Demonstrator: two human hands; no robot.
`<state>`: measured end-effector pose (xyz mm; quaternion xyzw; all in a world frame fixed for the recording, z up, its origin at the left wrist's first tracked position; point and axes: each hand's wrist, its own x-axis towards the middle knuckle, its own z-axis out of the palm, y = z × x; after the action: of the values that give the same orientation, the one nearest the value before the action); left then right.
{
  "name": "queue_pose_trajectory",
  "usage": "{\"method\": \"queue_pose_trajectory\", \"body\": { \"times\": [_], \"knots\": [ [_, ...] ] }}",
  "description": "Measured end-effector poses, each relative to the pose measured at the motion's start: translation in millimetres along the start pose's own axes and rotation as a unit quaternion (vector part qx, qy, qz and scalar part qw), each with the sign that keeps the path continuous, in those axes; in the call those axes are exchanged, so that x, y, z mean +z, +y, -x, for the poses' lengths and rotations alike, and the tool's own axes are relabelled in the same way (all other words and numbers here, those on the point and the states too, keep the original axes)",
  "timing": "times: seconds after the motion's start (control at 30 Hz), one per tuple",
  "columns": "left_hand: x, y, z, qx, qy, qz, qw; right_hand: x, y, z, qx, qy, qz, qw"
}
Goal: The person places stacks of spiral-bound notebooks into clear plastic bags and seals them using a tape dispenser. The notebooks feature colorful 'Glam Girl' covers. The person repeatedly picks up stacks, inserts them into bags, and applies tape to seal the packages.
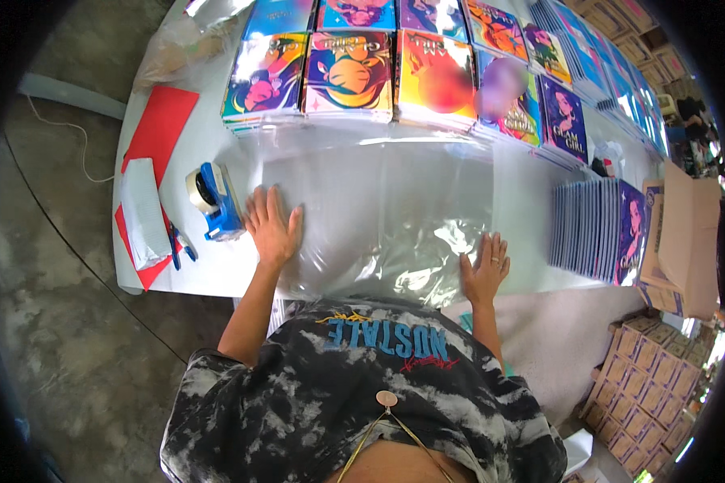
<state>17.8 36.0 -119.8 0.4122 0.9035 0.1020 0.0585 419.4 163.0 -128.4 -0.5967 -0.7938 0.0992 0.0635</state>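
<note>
A sheet of clear plastic film (pixel 379 193) lies spread on the white table in front of me, its near part wrinkled and shiny at the table edge. My left hand (pixel 272 228) rests on the film's left side with the palm down and fingers stretched. At the opposite side, my right hand (pixel 485 270) lies flat near the front edge, fingers extended, a ring on one. Neither hand grips anything. Close to my left hand stands a blue tape dispenser (pixel 220 201) with a roll of tape. Beyond the film are stacks of colourful illustrated notebooks (pixel 348 76).
Red sheets (pixel 159 129), a white wrapped block (pixel 145 213) and a blue cutter (pixel 182 245) lie at the table's left. To the right, a row of upright notebooks (pixel 592 229) stands beside an open cardboard box (pixel 681 233). Stacked cartons (pixel 644 386) sit on the floor, lower right.
</note>
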Motion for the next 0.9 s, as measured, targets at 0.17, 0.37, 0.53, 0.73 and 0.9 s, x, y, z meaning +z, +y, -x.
{"method": "queue_pose_trajectory", "body": {
  "times": [0.17, 0.37, 0.53, 0.73, 0.9],
  "knots": [
    [-54, 33, -103, 0.162, 0.199, 0.136, 0.957, -28, 14, -73, -0.031, 0.134, -0.017, 0.990],
    [-68, 59, -254, 0.146, 0.087, 0.145, 0.975, -76, 23, -255, -0.091, 0.315, -0.084, 0.941],
    [-64, 83, -273, 0.071, 0.017, -0.008, 0.997, -75, 62, -345, 0.095, 0.228, 0.054, 0.967],
    [-117, 63, -267, 0.068, 0.031, 0.024, 0.997, -88, 77, -391, 0.083, -0.049, 0.072, 0.993],
    [-162, 41, -228, 0.048, 0.309, 0.522, 0.793, -163, 104, -352, 0.004, 0.257, -0.071, 0.964]
  ]
}}
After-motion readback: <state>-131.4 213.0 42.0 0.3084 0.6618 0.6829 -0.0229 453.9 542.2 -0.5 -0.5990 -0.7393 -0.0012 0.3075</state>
